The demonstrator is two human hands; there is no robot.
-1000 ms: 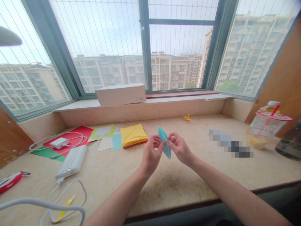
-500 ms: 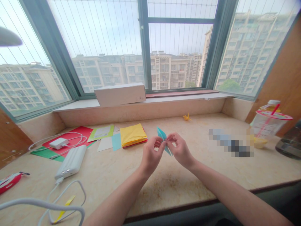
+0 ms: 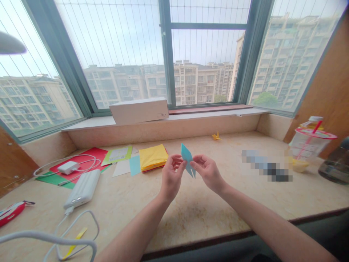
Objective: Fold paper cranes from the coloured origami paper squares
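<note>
A light-blue folded paper, a narrow diamond with a split lower end, is held upright above the table. My left hand pinches its left edge between thumb and fingers. On the opposite edge, my right hand grips it the same way, thumb toward me. Behind my left hand lies a stack of yellow paper with red sheets under it. A small yellow paper crane stands farther back, beyond my right hand.
To the left are red paper, a white power bank, a charger and looping cables. A plastic cup with a red straw stands at the right, beside a blurred-out object. A white box rests on the sill.
The blue paper has been turned so its flat face shows, where before it was seen partly opened and edge-on. Both hands have shifted slightly and still pinch it.
</note>
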